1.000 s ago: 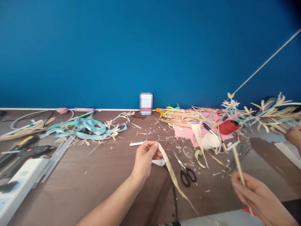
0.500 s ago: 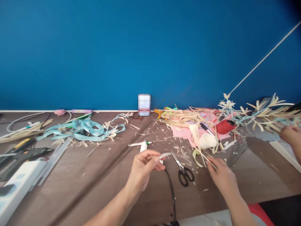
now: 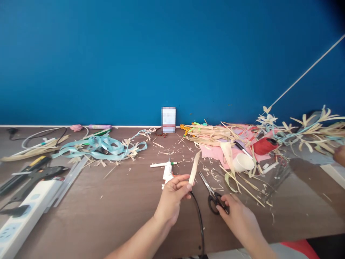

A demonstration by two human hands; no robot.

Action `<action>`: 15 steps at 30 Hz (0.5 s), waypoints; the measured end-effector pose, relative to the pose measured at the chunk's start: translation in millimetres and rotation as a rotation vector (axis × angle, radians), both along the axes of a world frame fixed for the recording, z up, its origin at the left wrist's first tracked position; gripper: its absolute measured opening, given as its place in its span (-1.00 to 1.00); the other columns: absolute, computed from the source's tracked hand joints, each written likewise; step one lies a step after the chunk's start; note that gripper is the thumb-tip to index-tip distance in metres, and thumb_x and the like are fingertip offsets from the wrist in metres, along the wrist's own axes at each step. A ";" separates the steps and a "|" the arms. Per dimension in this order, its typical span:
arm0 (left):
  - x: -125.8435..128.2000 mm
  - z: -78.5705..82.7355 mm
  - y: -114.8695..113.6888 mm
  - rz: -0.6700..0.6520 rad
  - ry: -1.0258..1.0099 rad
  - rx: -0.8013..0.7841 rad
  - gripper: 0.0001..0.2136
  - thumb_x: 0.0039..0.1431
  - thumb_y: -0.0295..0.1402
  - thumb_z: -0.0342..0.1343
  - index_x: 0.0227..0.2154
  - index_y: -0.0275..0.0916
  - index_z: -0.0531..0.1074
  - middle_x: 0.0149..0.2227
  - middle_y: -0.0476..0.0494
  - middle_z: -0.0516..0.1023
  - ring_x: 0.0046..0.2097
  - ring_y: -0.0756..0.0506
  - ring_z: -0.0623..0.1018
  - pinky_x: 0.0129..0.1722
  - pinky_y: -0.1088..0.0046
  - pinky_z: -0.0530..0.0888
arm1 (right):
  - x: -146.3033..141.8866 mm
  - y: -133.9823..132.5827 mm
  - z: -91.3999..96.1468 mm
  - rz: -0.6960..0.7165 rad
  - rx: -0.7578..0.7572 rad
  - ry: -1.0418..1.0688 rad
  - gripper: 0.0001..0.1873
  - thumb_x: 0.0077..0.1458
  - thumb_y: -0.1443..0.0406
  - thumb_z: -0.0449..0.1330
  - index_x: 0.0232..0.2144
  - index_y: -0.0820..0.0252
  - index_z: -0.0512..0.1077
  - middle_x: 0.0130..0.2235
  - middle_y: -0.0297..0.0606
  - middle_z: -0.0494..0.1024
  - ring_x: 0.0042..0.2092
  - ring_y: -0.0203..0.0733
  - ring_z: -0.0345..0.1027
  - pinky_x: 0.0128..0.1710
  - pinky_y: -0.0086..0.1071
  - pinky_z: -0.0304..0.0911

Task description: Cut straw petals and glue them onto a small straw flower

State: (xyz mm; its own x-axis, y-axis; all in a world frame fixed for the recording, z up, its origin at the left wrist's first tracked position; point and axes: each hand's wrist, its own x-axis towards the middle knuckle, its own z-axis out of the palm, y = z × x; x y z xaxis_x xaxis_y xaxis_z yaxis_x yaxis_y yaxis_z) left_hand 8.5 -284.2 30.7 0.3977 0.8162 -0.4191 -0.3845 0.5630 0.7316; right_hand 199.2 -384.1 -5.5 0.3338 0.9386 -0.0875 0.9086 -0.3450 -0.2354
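Observation:
My left hand pinches a short pale dried-leaf strip that points up and away from me. My right hand rests on the brown table with its fingers closed over the black handles of a pair of scissors, whose blades point toward the wall. A white glue gun lies just behind my left hand, and its black cord runs toward me between my hands.
Blue ribbon and leaf scraps lie at the left. A white power strip and a black glue gun sit at the far left. Dried leaves, a white cup and a red spool crowd the right. Another person's hand shows at the right edge.
My right hand dropped its leaf strip, swept left across the table and closed on the scissors' handles. The left hand lowered slightly, and its strip now stands upright.

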 end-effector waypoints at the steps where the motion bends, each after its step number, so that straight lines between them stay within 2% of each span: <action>1: 1.4 -0.4 0.4 -0.002 -0.028 -0.022 -0.70 -0.20 -0.42 0.26 -0.30 -0.31 0.42 -0.40 -0.12 0.55 -0.43 0.06 0.44 -0.51 0.63 0.36 | -1.4 0.4 -1.1 0.008 -0.002 -0.004 -0.87 -0.04 0.25 0.05 -0.39 0.12 0.35 -0.33 -0.26 0.43 -0.43 -0.18 0.37 -0.52 -0.41 0.11; 5: 6.0 -0.8 2.2 0.005 -0.086 -0.061 -0.71 -0.20 -0.45 0.26 -0.32 -0.32 0.43 -0.36 -0.12 0.53 -0.45 0.09 0.44 -0.53 0.65 0.38 | -6.1 7.1 -1.9 0.013 -0.039 -0.013 -0.84 -0.02 0.25 0.05 -0.35 0.14 0.35 -0.30 -0.24 0.42 -0.40 -0.18 0.38 -0.49 -0.41 0.12; 8: 8.5 0.3 3.5 0.021 -0.101 -0.082 -0.70 -0.20 -0.47 0.26 -0.30 -0.31 0.43 -0.38 -0.11 0.53 -0.45 0.08 0.46 -0.52 0.65 0.40 | -6.1 13.6 0.7 -0.012 -0.080 -0.008 -0.88 -0.04 0.32 0.04 -0.41 0.15 0.36 -0.33 -0.24 0.44 -0.42 -0.18 0.38 -0.49 -0.41 0.11; 10: 9.9 1.4 4.4 0.026 -0.113 -0.092 -0.71 -0.19 -0.49 0.25 -0.31 -0.31 0.43 -0.39 -0.11 0.53 -0.44 0.07 0.47 -0.51 0.65 0.42 | -2.3 16.1 3.7 -0.046 -0.053 0.037 -0.89 -0.08 0.33 0.06 -0.44 0.15 0.37 -0.37 -0.24 0.47 -0.40 -0.15 0.38 -0.46 -0.39 0.13; 12: 11.2 2.5 5.4 0.026 -0.123 -0.104 -0.75 -0.18 -0.51 0.24 -0.34 -0.33 0.43 -0.39 -0.12 0.53 -0.44 0.07 0.48 -0.49 0.65 0.42 | 3.0 16.7 8.2 -0.094 -0.006 0.168 -0.89 -0.11 0.30 0.08 -0.45 0.15 0.37 -0.42 -0.26 0.48 -0.43 -0.15 0.37 -0.46 -0.38 0.15; 15: 13.0 4.1 7.1 0.018 -0.137 -0.135 -0.85 -0.17 -0.51 0.23 -0.45 -0.34 0.42 -0.41 -0.13 0.54 -0.44 0.06 0.49 -0.49 0.65 0.44 | 5.8 14.4 18.6 -0.154 0.031 0.565 -0.82 -0.13 0.23 0.10 -0.41 0.18 0.36 -0.48 -0.29 0.47 -0.53 -0.22 0.31 -0.53 -0.39 0.14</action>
